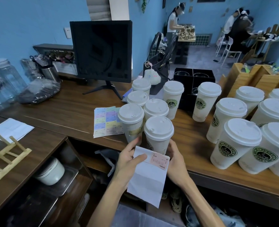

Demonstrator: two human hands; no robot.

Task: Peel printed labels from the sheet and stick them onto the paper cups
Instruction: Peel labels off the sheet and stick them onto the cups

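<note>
My left hand [130, 158] holds a white backing sheet [147, 179] in front of the counter, thumb pressed on its upper part. A pink printed label [159, 161] sits near the sheet's top right corner. My right hand [176, 163] grips that right edge beside the label. Directly behind the sheet stands a lidded white paper cup [158, 133]. To its left, another cup [131, 122] carries a yellowish label. A sheet of pastel labels [105, 120] lies flat on the counter left of the cups.
Several more lidded cups stand in a cluster [153, 108] and at the right [235, 141]. A black monitor [101, 49] and black box [193, 82] stand behind. A wooden rack [6, 153] and white paper [11, 128] lie left. People work in the background.
</note>
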